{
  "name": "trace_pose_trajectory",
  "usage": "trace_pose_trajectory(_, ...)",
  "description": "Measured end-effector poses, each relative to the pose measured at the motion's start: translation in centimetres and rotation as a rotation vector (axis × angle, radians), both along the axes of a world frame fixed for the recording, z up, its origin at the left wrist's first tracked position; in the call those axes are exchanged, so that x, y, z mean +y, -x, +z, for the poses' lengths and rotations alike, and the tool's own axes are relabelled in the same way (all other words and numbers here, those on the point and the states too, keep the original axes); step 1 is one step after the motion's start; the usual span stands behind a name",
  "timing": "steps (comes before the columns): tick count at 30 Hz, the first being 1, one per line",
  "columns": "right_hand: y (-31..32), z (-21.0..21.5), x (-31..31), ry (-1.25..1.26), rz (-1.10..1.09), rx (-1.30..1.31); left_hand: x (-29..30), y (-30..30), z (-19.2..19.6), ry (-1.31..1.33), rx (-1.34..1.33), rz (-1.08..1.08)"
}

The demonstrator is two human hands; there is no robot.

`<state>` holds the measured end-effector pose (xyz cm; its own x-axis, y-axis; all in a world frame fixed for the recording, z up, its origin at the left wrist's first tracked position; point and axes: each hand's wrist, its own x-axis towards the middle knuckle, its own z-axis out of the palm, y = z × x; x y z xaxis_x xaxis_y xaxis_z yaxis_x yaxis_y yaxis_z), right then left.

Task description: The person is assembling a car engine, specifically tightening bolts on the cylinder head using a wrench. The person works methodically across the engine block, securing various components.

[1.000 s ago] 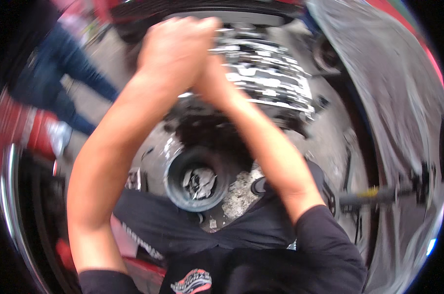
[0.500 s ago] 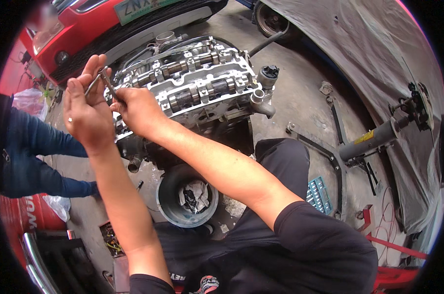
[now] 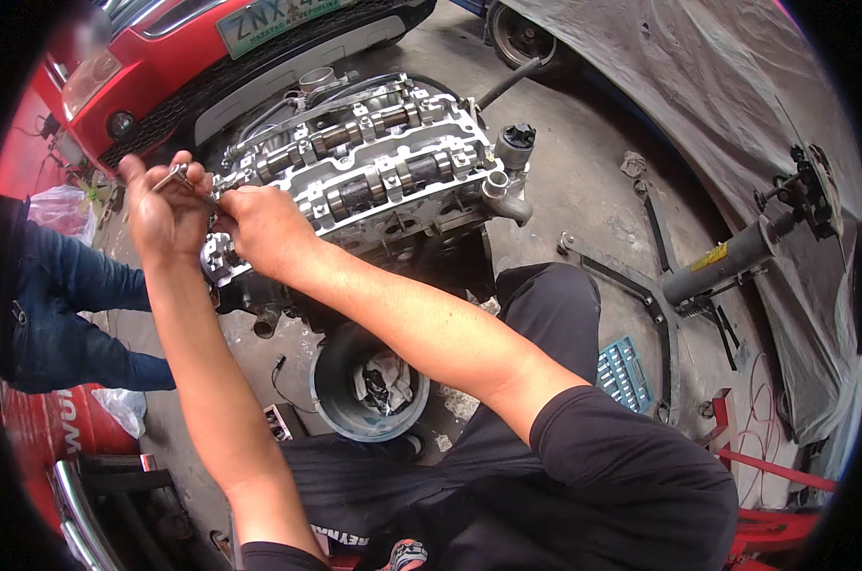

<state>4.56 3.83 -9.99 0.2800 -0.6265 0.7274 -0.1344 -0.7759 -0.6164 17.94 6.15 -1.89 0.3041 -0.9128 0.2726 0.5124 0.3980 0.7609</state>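
My left hand is palm up at the left end of an opened engine. Its curled fingers hold a slim metal rod-like tool, whose exact kind I cannot make out. Beside it, my right hand is closed, back upward, with its fingertips near the same tool; what it grips is mostly hidden under the fingers. Two rows of camshafts lie exposed along the top of the engine, just right of my hands.
A bucket with crumpled rags stands below the engine. A blue socket set lies on the floor near my knee. At left stands a person in jeans. A red car is behind; a grey stand is at right.
Both hands have moved slightly lower, toward the engine's left end. The tool in my left hand now points differently, and my left fingers are more curled.
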Motion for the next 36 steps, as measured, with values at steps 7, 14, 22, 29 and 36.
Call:
trace_pose_trajectory(7,0.0,-0.2,0.1,-0.039,-0.025,0.012,-3.4,0.3,3.3,-0.458,-0.052,-0.086)
trace_pose_trajectory(14,-0.3,0.0,1.1,-0.033,0.005,0.001,-1.4,-0.5,4.2,-0.385,-0.309,-0.13)
trace_pose_trajectory(22,2.6,2.9,-0.8,-0.106,0.055,0.023,-2.0,4.8,7.3,-0.324,-0.221,-0.011)
trace_pose_trajectory(29,18.2,6.5,-6.5,-0.071,0.06,0.136,-5.5,15.6,7.9,-0.101,-0.348,-0.119)
trace_pose_trajectory(36,24.3,2.9,-9.2,-0.505,0.137,-0.169,-10.1,24.1,5.3,-0.164,-0.316,-0.189)
